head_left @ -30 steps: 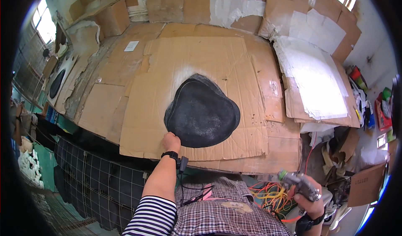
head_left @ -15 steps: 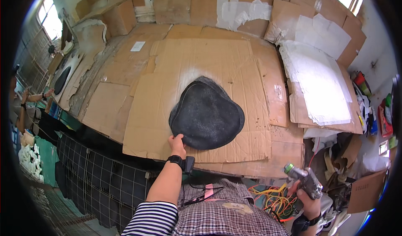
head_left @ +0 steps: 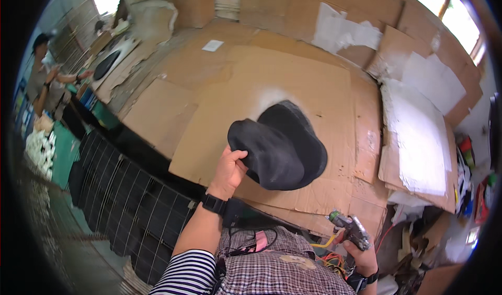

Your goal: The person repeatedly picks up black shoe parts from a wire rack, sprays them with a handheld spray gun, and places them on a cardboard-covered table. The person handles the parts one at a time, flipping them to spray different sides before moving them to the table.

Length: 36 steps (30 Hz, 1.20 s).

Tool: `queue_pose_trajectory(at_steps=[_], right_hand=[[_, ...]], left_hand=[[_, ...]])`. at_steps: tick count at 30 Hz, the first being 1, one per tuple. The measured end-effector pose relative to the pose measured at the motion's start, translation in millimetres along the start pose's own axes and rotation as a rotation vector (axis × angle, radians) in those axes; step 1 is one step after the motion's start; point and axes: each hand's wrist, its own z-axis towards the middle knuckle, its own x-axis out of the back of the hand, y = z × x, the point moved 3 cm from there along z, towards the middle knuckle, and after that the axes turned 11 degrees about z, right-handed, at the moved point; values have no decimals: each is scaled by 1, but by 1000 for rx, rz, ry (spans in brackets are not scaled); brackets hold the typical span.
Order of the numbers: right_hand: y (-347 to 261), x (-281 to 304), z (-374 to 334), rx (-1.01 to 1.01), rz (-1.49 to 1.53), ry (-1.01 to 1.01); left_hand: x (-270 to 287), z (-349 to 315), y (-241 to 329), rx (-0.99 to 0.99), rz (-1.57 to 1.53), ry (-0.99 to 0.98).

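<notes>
My left hand (head_left: 229, 172) pinches the left edge of a black, rounded sheet-like pad (head_left: 269, 156), which is lifted and bent. A second black pad (head_left: 299, 125) of similar outline lies partly under it on a sheet of brown cardboard (head_left: 230, 99). At the lower right, my right hand (head_left: 362, 254) is wrapped round the handle of a metal spray gun (head_left: 354, 231) with a green part at its front end. The gun is held off the table's near edge, apart from the pads. The overlap hides much of the lower pad.
Yellow and orange hoses (head_left: 334, 261) hang by the right hand. A white sheet (head_left: 418, 138) covers a cardboard panel at right. A wire rack (head_left: 136, 201) with dark pads stands at lower left. Another person (head_left: 49, 80) works at the far left near a black pad (head_left: 107, 65).
My left hand has raised the upper pad's left side, exposing the pad beneath. The spray gun has moved left, nearer the table edge. The view has turned.
</notes>
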Motion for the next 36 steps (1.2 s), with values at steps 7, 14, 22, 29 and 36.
queue_pose_trajectory(at_steps=[7, 14, 22, 29, 36], right_hand=[[18, -62, 46, -124, -60, -314], [27, -139, 69, -230, -267, -664], [49, -202, 65, -298, -363, -852], [49, -204, 58, -271, -417, -853], [15, -151, 48, -120, -397, -563]], left_hand=[[89, -124, 73, -179, -35, 185], [187, -300, 117, -558, 63, 574], [319, -488, 38, -856, 44, 1086], [393, -603, -136, -253, -355, 1978], [409, -479, -96, 95, 54, 2069]])
